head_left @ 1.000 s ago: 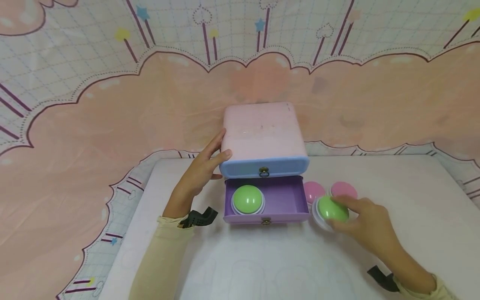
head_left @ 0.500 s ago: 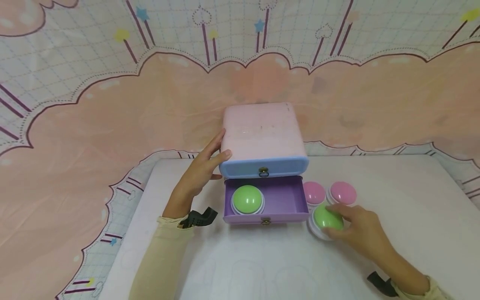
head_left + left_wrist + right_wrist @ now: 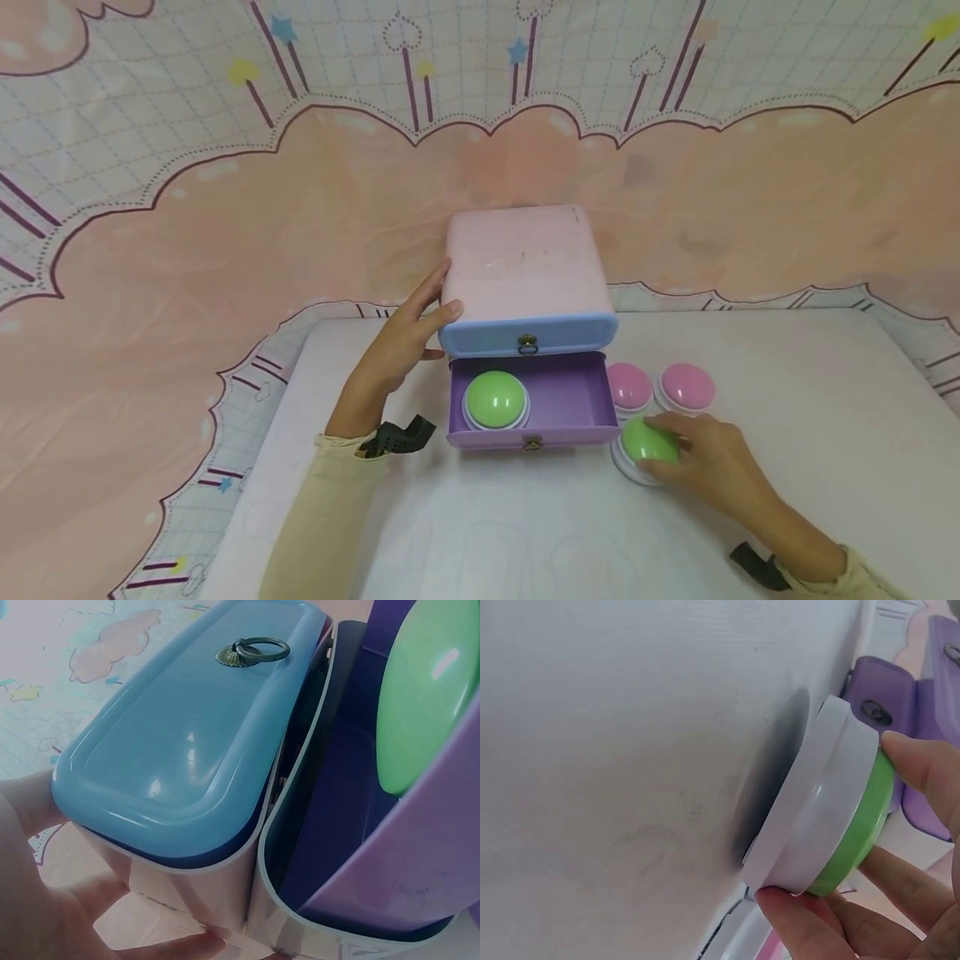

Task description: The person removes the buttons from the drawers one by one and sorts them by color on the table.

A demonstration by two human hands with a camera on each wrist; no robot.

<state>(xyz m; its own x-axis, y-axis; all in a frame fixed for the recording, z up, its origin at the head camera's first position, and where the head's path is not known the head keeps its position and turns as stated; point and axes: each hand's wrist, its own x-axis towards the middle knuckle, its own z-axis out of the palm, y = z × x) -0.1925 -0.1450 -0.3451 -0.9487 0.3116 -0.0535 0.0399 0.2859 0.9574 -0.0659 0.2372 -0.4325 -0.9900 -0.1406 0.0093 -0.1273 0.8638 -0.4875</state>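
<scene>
A pink box of drawers [image 3: 525, 262] has a blue upper drawer front [image 3: 480, 337] that is closed. Its lower purple drawer [image 3: 576, 396] is pulled out, with a green domed push button [image 3: 495, 398] on a white base in its left part. My left hand [image 3: 392, 350] lies along the box's left side, fingers extended and thumb near the top edge. To the right of the drawer, my right hand [image 3: 712, 462] pinches a second green push button [image 3: 651, 442] between thumb and fingers. In the right wrist view its white base [image 3: 810, 802] is close over the table.
Two pink push buttons [image 3: 687, 386] stand on the white table [image 3: 525, 533] behind the held one, the left of them close by the drawer's right side. A patterned cloth [image 3: 337, 217] hangs behind the box.
My right hand has moved the green push button a little left and toward me, uncovering more of the pink ones. The left hand has stayed on the box.
</scene>
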